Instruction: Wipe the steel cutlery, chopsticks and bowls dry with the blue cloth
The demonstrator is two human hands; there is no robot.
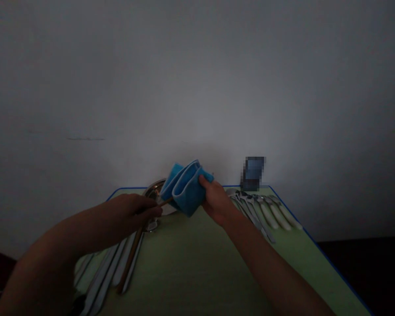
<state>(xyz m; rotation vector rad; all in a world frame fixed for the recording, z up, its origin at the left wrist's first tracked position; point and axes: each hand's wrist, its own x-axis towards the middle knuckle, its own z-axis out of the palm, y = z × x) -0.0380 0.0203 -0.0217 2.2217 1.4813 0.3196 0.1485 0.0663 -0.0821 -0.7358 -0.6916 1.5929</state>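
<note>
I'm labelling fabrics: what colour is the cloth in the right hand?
The cloth is blue, pale-edged; the head view shows it.

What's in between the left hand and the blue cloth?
In the head view, a short stretch of a thin brown stick shows between the left hand and the blue cloth. The cloth hides where it goes after that.

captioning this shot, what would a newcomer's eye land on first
A bright blue cloth in the right hand stands out near the picture's middle. Next come the left hand, holding a brown stick that meets the cloth, and the cutlery on the right of the green table.
</note>
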